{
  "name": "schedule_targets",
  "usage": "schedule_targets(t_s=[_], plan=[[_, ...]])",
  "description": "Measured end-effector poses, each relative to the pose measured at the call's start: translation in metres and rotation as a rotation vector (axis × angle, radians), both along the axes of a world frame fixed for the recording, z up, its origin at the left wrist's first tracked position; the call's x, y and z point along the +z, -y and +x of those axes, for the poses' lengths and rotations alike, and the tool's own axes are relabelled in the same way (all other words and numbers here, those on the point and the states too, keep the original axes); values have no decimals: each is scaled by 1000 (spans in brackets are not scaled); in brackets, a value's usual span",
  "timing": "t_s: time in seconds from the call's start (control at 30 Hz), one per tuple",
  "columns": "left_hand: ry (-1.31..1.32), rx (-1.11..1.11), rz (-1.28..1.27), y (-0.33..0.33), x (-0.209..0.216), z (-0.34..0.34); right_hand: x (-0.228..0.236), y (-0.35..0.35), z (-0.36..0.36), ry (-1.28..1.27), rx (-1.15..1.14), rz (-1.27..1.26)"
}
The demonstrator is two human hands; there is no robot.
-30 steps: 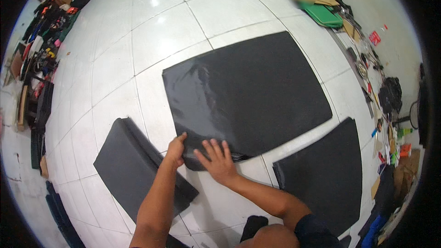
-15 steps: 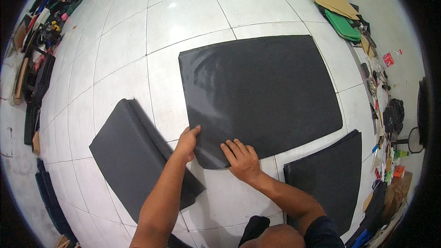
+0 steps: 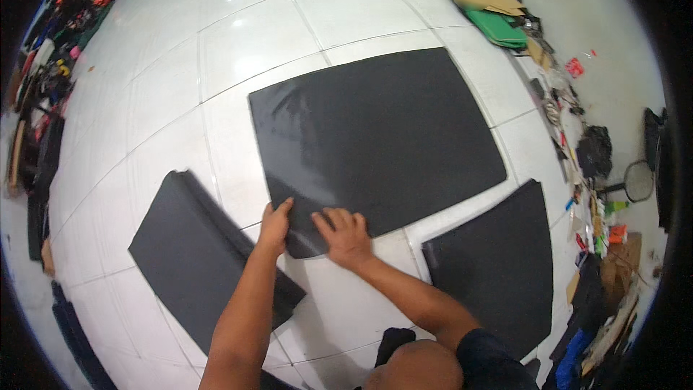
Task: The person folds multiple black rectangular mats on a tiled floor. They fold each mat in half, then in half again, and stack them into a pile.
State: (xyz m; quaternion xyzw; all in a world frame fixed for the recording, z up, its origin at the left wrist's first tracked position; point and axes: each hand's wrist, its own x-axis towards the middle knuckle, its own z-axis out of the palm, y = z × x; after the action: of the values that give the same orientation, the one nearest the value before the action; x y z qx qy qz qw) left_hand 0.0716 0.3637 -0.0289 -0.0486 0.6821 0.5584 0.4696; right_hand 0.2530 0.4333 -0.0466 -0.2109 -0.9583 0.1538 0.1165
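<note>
Before you, the middle sheet (image 3: 382, 130) is black, greyer at left; the left folded piece (image 3: 191, 253) is charcoal; the floor (image 3: 162, 144) is white, gridded with dark lines.

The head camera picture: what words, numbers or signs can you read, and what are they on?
None can be read.
Large black sheet: no writing shows.
Black sheet at left: none shows.
Black sheet at right: none shows.
Red thing by the right wall: too small and blurred to read.

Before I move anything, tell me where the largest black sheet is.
In the head view, the largest sheet lies mid-picture on the floor, the left hand and right hand at its near left corner.
</note>
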Motion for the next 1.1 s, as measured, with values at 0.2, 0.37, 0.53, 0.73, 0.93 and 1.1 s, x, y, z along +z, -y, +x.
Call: schedule_targets(t_s=[0.2, 0.37, 0.53, 0.73, 0.93, 1.1], plan=[[-65, 17, 45, 4, -9, -3, 14, -2, -6, 104, 0, -93], [-174, -146, 114, 16, -11, -5, 39, -16, 16, 174, 184, -275], [-247, -148, 105, 10, -11, -2, 42, -14, 39, 70, -27, -158], [-373, -224, -75, 10, -10, -5, 57, -94, 61, -146, -189, -455], [-223, -157, 30, 18, -14, -6, 31, -292, 178, -70, -1039, 24], [-365, -133, 22, 25, -21, -7, 2, -328, 215, 180, -1091, -190]])
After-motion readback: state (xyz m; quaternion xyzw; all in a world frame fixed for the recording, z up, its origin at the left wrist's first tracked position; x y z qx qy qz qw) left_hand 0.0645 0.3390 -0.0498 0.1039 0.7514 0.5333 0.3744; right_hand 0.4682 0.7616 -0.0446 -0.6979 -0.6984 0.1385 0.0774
